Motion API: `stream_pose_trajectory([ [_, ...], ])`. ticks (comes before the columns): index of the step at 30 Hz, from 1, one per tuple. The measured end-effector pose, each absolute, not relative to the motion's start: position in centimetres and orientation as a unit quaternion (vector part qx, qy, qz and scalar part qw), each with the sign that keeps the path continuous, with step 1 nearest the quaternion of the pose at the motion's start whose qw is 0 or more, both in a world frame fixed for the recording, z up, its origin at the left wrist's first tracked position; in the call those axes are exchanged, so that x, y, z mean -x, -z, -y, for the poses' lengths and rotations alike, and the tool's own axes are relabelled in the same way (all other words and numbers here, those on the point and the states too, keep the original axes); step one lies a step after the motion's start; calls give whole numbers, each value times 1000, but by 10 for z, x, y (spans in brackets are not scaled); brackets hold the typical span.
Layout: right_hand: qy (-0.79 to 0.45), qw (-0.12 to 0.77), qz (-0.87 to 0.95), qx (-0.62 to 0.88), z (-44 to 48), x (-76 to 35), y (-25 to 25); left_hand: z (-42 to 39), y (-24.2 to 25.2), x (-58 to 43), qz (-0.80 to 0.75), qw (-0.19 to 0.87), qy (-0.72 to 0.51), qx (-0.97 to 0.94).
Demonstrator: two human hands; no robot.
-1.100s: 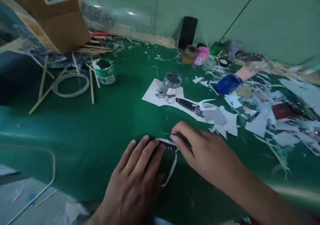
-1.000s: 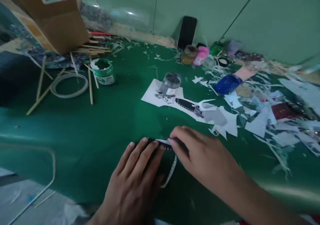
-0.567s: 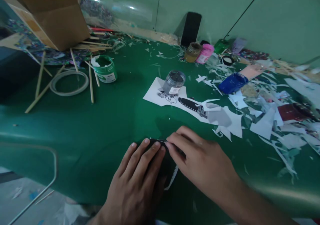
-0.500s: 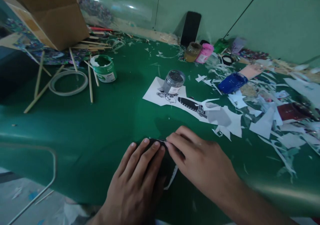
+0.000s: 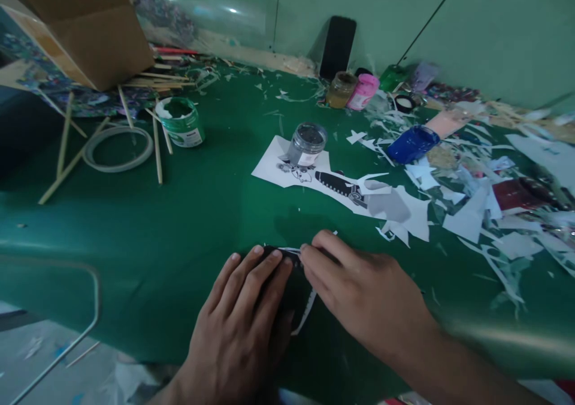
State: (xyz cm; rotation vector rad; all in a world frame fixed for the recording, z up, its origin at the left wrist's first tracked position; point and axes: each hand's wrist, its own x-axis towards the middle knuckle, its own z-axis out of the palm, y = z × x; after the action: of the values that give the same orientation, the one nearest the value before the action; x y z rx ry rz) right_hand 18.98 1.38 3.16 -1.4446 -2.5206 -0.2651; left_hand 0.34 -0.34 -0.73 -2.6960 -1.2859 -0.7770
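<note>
My left hand (image 5: 240,321) lies flat with its fingers stretched over a black piece (image 5: 295,261), pressing it near the front of the green table (image 5: 193,213). Most of that piece is hidden under my hands. My right hand (image 5: 363,291) is closed in a pinch at the piece's upper right edge, on a thin white strip (image 5: 290,250). Another narrow white strip (image 5: 306,312) curves down between the hands. Just beyond them is a white paper cutout (image 5: 274,165) with a black and grey print, and a jar of grey paint (image 5: 308,144) stands on it.
Torn white paper scraps (image 5: 471,216), a blue jar (image 5: 413,144) and a dark red jar (image 5: 521,194) litter the right side. On the left are a green paint jar (image 5: 182,126), a ring (image 5: 117,166), wooden sticks and a cardboard box (image 5: 99,39). A phone (image 5: 338,47) leans on the wall.
My right hand keeps its pinch at the black piece's edge, where more of the white strip and black surface now shows. The whole view has shifted slightly.
</note>
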Motion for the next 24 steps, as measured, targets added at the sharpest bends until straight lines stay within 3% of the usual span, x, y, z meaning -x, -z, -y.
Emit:
stream_pose_trajectory([
  [24, 64, 161, 838, 517, -15, -189, -26, 0, 8, -6, 423, 4, 280, 862],
])
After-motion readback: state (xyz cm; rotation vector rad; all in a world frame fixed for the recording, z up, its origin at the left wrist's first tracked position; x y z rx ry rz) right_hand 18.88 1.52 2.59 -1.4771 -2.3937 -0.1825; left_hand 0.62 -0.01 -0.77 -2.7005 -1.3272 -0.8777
